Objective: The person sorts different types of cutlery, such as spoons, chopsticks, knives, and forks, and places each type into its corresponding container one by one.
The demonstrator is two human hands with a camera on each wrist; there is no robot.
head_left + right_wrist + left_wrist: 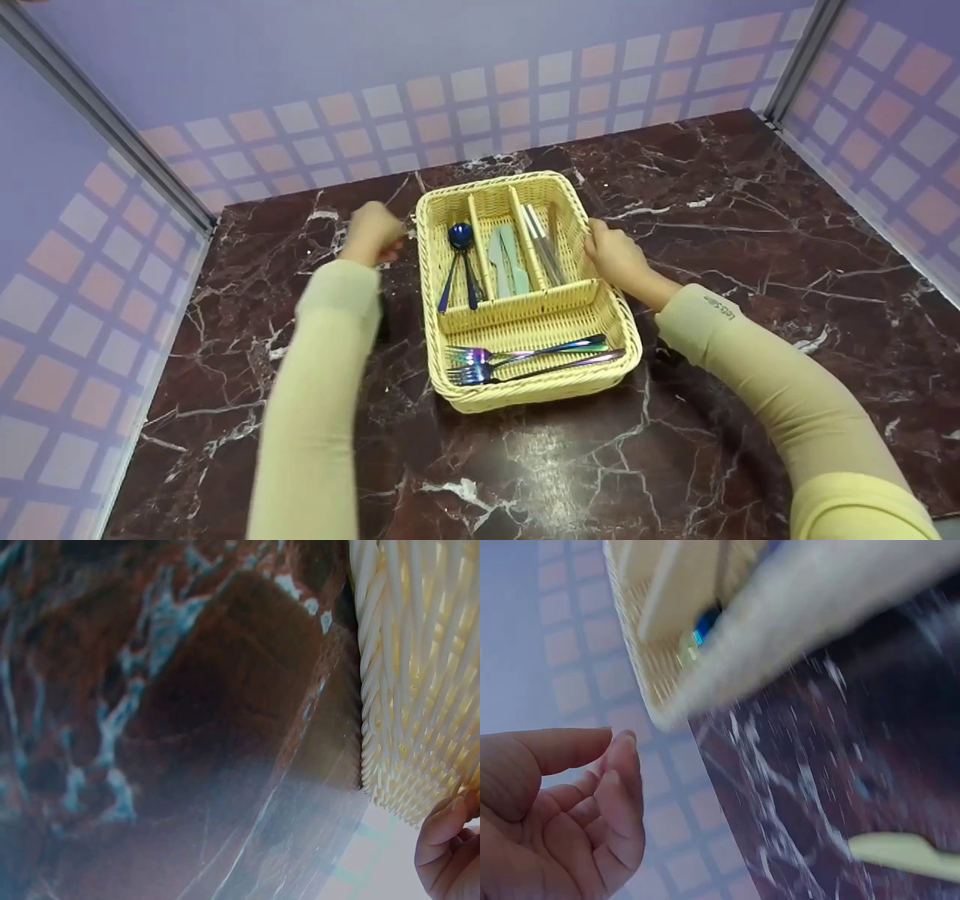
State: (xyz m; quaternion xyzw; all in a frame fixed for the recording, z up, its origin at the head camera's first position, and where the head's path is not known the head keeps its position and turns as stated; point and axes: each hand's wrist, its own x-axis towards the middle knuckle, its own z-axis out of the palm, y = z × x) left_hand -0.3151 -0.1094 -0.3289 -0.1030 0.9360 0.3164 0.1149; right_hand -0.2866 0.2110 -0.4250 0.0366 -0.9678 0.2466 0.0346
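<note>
A cream woven cutlery basket [534,304] stands on the marble-patterned table. My right hand [616,255] grips its right rim; in the right wrist view the fingers [444,829] pinch the woven edge. Left of the basket, apart from it, my left hand [373,231] is blurred in the head view. The left wrist view shows its fingers loosely bent, thumb tip close to a fingertip, with nothing held. Dark blue spoons [460,237] lie in the left compartment, pale green knives [510,259] in the middle, chopsticks [544,244] at the right. Iridescent forks [480,372] lie across the front compartment.
A pale yellow-green knife-shaped piece [900,853] shows over the dark table in the left wrist view. The dark red table [750,225] has white veins. Tiled-pattern panels [465,90] stand along its back and both sides.
</note>
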